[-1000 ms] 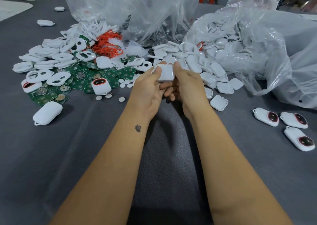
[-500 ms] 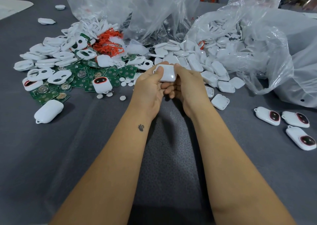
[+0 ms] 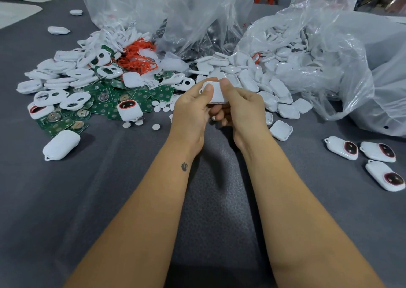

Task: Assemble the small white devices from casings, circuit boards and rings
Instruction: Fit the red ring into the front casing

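Note:
A small white device casing (image 3: 216,92) sits between both hands above the grey table. My left hand (image 3: 193,110) grips its left side with the thumb pressed on top. My right hand (image 3: 242,107) grips its right side, thumb on the upper edge. Its underside is hidden by my fingers. Left of my hands lie green circuit boards (image 3: 140,95), white front casings with cut-outs (image 3: 74,101) and a tangle of orange rings (image 3: 138,57). White back casings (image 3: 248,77) spill from a bag behind my hands.
Three finished devices with dark red-rimmed faces (image 3: 341,148) lie at the right. A closed white device (image 3: 61,145) rests at the left, and a half-built one (image 3: 129,110) on the boards. Clear plastic bags (image 3: 329,68) stand behind. Small white discs (image 3: 156,126) dot the grey cloth (image 3: 109,189).
Both hands keep hold of the casing in nearly the same spot; the thumbs have shifted slightly on its top. Nothing else on the table has moved.

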`<state>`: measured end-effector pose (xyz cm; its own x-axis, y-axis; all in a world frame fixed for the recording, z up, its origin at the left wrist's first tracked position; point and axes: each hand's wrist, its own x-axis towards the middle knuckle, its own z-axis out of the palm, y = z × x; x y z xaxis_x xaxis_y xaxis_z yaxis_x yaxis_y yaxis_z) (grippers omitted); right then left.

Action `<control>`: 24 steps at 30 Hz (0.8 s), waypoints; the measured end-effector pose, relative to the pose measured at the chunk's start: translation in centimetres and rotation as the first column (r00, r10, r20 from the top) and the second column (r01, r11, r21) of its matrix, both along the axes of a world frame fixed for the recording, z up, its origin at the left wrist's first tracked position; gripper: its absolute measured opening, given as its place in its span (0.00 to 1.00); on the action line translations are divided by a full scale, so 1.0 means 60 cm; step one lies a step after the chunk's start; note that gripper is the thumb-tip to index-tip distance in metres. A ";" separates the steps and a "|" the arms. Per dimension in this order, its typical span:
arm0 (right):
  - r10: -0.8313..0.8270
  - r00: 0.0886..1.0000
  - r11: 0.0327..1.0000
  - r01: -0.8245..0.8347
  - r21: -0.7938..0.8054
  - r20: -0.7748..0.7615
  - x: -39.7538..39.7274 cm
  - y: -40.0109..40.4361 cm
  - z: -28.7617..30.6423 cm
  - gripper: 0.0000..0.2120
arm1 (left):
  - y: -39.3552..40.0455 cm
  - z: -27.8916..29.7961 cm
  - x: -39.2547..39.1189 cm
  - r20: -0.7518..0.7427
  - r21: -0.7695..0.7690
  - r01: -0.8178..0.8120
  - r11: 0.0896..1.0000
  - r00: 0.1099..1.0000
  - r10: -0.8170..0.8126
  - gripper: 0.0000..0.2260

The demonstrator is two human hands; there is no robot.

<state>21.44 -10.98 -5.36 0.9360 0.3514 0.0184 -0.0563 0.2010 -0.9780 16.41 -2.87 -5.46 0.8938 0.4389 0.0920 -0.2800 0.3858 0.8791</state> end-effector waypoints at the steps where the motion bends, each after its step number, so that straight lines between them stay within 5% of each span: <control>1: 0.014 1.000 1.000 -0.014 -0.002 0.010 0.000 -0.002 0.000 0.18 | -0.001 0.000 -0.001 0.004 0.026 -0.009 1.000 1.000 0.009 0.09; 7: 0.047 0.997 0.996 -0.043 -0.075 0.054 0.004 -0.012 0.002 0.17 | 0.014 -0.010 -0.001 -0.083 0.341 -0.136 0.930 0.981 0.173 0.14; 14: 0.233 0.970 0.971 -0.229 -0.065 0.064 0.008 -0.020 0.006 0.12 | 0.029 -0.004 -0.002 -0.163 0.280 -0.064 0.958 0.980 0.113 0.14; 24: 0.220 0.975 0.975 -0.221 0.024 0.030 0.008 -0.022 0.003 0.12 | 0.033 0.000 -0.005 -0.219 0.262 -0.009 0.965 0.973 0.069 0.10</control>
